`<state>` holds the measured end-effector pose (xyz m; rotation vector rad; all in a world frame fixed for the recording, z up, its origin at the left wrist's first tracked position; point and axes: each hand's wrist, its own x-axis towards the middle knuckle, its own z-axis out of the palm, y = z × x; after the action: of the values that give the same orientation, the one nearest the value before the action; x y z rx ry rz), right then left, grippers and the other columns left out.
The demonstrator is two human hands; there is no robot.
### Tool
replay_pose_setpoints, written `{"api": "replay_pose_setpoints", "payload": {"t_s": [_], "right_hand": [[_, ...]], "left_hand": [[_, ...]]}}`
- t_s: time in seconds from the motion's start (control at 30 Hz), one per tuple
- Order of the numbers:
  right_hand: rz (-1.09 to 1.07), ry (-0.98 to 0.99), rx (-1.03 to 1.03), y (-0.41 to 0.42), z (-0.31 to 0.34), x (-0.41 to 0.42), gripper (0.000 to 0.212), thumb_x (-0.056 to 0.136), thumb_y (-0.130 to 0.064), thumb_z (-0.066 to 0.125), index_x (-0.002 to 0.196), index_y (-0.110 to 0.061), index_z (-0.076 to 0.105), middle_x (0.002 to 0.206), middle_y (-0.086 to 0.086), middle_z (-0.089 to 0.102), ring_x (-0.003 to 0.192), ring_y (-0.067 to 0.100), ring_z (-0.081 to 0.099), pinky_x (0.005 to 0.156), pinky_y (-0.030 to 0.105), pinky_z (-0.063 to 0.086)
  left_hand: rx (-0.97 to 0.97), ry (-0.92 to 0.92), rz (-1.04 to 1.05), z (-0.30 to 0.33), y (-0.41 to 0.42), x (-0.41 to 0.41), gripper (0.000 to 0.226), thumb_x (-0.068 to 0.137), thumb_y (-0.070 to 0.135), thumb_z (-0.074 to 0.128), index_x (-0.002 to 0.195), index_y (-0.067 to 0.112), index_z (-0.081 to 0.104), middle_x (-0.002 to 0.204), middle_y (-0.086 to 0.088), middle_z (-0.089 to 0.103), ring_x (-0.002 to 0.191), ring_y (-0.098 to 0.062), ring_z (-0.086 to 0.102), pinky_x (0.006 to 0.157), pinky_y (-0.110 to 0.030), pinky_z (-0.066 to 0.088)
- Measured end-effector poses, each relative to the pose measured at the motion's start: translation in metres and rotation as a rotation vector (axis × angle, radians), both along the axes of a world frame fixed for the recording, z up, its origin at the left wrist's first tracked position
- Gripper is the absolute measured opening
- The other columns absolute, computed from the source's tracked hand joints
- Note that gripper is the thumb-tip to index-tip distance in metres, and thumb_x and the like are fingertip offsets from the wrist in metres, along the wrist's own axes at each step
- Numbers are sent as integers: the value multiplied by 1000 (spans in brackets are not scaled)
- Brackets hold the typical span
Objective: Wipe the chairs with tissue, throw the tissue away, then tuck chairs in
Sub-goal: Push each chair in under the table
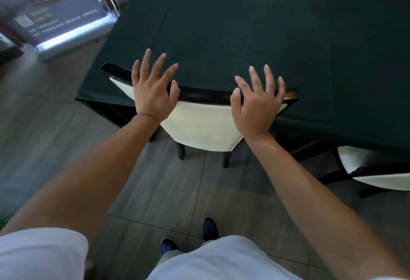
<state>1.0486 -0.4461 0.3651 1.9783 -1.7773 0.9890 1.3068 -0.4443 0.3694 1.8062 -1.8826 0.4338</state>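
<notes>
Grey floor tiles (pixel 155 191) surround a worktop (pixel 244 24) draped in dark green cloth, filling the view from twelve to three o'clock. At centre, a chair (pixel 199 124) with a cream padded back and dark frame stands pushed in against the worktop's near edge. Both hands rest on its dark top rail, fingers spread and straight, gripping nothing: the left hand (pixel 153 89) toward nine o'clock, the right hand (pixel 258 102) toward three o'clock. A second cream chair (pixel 377 168) sits at four o'clock, partly under the cloth. A lit sign stand (pixel 62 18) glows at ten o'clock. Blue shoes (pixel 209 228) show at six o'clock.
</notes>
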Motion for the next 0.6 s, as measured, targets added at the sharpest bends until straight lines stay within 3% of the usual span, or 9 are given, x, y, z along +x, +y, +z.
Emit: {"api": "replay_pose_setpoints", "payload": {"t_s": [0.17, 0.33, 0.47, 0.6], "right_hand": [[28, 4, -5, -1, 0, 1, 34, 101, -33, 47, 118, -29, 77, 141, 1, 64, 143, 29, 46, 119, 56, 27], [28, 20, 16, -1, 0, -1, 42, 105, -38, 39, 137, -27, 65, 141, 0, 64, 144, 28, 45, 119, 56, 26], [73, -8, 221, 4, 10, -5, 53, 104, -42, 37, 152, -22, 46, 143, 4, 62, 142, 31, 45, 122, 57, 20], [72, -21, 388, 21, 27, 1, 70, 97, -50, 30, 155, -10, 38, 151, 14, 52, 148, 34, 37, 124, 63, 11]], "left_hand": [[146, -43, 32, 9, 4, -1, 48, 102, 37, 34, 144, 26, 55, 159, -6, 41, 156, -36, 17, 124, -60, 12], [314, -38, 54, 28, 4, -4, 56, 99, 44, 25, 145, 30, 54, 164, -4, 35, 157, -32, 14, 126, -53, 12], [381, 23, 45, 34, 15, 0, 52, 104, 48, 27, 152, 34, 44, 171, 1, 12, 159, -26, -4, 128, -52, 2], [299, 178, 120, 37, 44, 27, 53, 104, 47, 37, 154, 29, 41, 171, 0, 11, 159, -23, -4, 128, -49, -1]]}}
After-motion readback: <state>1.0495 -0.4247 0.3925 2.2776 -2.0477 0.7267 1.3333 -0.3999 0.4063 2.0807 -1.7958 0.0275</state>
